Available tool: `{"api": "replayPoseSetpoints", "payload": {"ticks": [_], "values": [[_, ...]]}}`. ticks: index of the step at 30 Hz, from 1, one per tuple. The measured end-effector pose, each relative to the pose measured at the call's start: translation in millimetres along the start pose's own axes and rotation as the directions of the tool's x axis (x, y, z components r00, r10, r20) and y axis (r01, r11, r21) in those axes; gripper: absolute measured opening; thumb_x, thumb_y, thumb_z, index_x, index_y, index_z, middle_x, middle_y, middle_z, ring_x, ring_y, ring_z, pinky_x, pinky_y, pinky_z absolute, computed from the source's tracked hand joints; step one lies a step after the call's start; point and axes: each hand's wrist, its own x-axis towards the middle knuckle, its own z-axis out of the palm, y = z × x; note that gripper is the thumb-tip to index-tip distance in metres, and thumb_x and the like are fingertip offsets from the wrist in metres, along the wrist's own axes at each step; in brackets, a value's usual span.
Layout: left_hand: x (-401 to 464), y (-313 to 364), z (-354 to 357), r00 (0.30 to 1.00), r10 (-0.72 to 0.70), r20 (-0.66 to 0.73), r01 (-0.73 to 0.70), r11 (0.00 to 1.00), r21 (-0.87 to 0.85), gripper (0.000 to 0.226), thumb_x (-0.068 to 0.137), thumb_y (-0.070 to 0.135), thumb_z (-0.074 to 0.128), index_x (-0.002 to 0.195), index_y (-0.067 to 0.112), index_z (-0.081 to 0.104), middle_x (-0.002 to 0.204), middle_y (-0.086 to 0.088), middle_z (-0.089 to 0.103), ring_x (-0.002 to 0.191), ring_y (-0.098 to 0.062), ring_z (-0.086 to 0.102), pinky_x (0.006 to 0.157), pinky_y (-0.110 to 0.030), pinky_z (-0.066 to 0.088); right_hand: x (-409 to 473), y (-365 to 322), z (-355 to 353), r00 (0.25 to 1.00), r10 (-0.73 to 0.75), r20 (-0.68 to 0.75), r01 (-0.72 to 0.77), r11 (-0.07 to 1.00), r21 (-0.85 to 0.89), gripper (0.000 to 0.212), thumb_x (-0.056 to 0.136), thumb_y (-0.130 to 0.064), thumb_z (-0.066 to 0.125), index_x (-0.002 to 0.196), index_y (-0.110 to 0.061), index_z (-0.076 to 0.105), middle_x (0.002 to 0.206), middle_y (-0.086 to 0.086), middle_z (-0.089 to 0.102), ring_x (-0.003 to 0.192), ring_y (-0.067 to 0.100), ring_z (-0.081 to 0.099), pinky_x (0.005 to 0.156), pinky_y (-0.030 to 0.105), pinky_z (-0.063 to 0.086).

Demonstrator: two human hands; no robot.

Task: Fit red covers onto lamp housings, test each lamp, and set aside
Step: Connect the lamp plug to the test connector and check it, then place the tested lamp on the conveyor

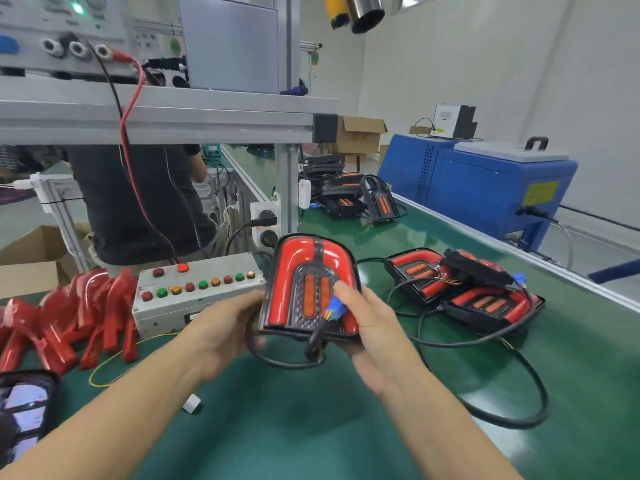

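Lamp: a lamp with its red cover fitted is held up above the middle of the green bench, face toward the camera, clear of the surface.
Left hand: the left hand grips the lamp's left edge, fingers curled behind it.
Right hand: the right hand holds the lamp's right side, its thumb pressing the blue connector against the lamp's face.
Cable: a black cable hangs in a loop from the lamp's lower edge, just above the bench.
Loose covers: a heap of red covers lies toward the bench's left edge.
Test box: a grey button box sits just beside the heap, behind the left hand.
Finished lamps: a pile of covered lamps lies near the bench's right edge, their cables trailing toward the near edge.
Far lamps: more lamps lie toward the far end.
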Motion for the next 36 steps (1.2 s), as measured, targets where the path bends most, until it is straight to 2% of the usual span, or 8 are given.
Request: {"api": "replayPoseSetpoints", "payload": {"ticks": [3,6,11,15,21,28,32,36], "values": [[-1,-3,-4,1.0,-0.009,0.017,0.008,0.995,0.097,0.027,0.098,0.028,0.047,0.107,0.012,0.068,0.099,-0.008,0.072,0.077,-0.021,0.062,0.069,-0.033,0.047,6,-17,-11,0.994,-0.026,-0.102,0.034,0.997,0.068,0.004,0.09,-0.017,0.064,0.092,-0.015,0.067,0.083,0.006,0.074,0.07,0.017,0.067,0.068,0.03,0.055],[2,-8,-10,0.999,-0.004,-0.051,0.021,0.939,0.343,0.021,0.095,0.025,0.055,0.113,0.016,0.064,0.108,-0.006,0.07,0.087,-0.02,0.061,0.075,-0.032,0.045,12,-39,-26,0.971,-0.106,-0.216,0.127,0.988,0.083,0.011,0.09,-0.018,0.065,0.08,-0.016,0.063,0.068,0.003,0.067,0.063,0.015,0.065,0.065,0.031,0.059],[5,-24,-40,1.0,0.008,0.028,-0.028,0.605,0.796,0.036,0.091,0.019,0.062,0.127,0.02,0.058,0.127,0.003,0.059,0.111,-0.011,0.054,0.099,-0.025,0.038,18,-80,-56,0.88,-0.272,-0.389,0.317,0.947,0.057,0.002,0.09,-0.02,0.066,0.092,-0.019,0.065,0.076,-0.004,0.074,0.067,0.012,0.07,0.061,0.028,0.056],[3,-31,-62,0.998,0.0,0.064,-0.056,0.474,0.879,0.046,0.089,0.019,0.065,0.133,0.018,0.053,0.134,0.006,0.055,0.115,-0.006,0.052,0.11,-0.025,0.032,20,-117,-90,0.751,-0.35,-0.56,0.411,0.911,-0.017,0.008,0.091,-0.022,0.066,0.088,-0.019,0.059,0.076,-0.005,0.069,0.055,0.003,0.066,0.055,0.023,0.053],[-3,-22,-84,0.993,0.102,0.054,-0.085,0.327,0.941,0.031,0.088,0.031,0.065,0.112,0.043,0.049,0.123,0.016,0.048,0.118,-0.006,0.048,0.1,-0.025,0.039,25,-138,-159,0.602,-0.243,-0.761,0.315,0.948,-0.054,0.024,0.09,-0.026,0.069,0.092,-0.015,0.048,0.086,0.0,0.058,0.057,0.008,0.059,0.039,0.024,0.051],[-11,-9,-100,0.983,0.17,0.062,-0.108,0.277,0.955,0.032,0.087,0.029,0.066,0.106,0.047,0.049,0.118,0.019,0.047,0.109,-0.002,0.044,0.104,-0.026,0.033,38,-120,-206,0.572,-0.148,-0.807,0.091,0.989,-0.116,0.029,0.088,-0.031,0.07,0.083,-0.013,0.047,0.108,0.011,0.06,0.065,0.016,0.058,0.06,0.031,0.049],[-15,-12,-103,0.983,0.166,0.08,-0.124,0.274,0.954,0.034,0.087,0.029,0.067,0.107,0.048,0.047,0.118,0.02,0.046,0.108,-0.002,0.044,0.103,-0.025,0.034,45,-109,-209,0.539,-0.293,-0.79,-0.057,0.923,-0.381,0.054,0.087,-0.038,0.069,0.122,-0.001,0.052,0.122,0.015,0.06,0.102,0.031,0.061,0.082,0.038,0.049],[-15,-15,-102,0.984,0.157,0.086,-0.128,0.282,0.951,0.036,0.086,0.026,0.067,0.104,0.05,0.047,0.117,0.022,0.046,0.106,-0.002,0.047,0.092,-0.022,0.036,53,-109,-203,0.529,-0.4,-0.748,0.046,0.894,-0.446,0.035,0.082,-0.026,0.071,0.112,-0.014,0.058,0.114,0.015,0.065,0.102,0.035,0.064,0.092,0.054,0.053]]}}
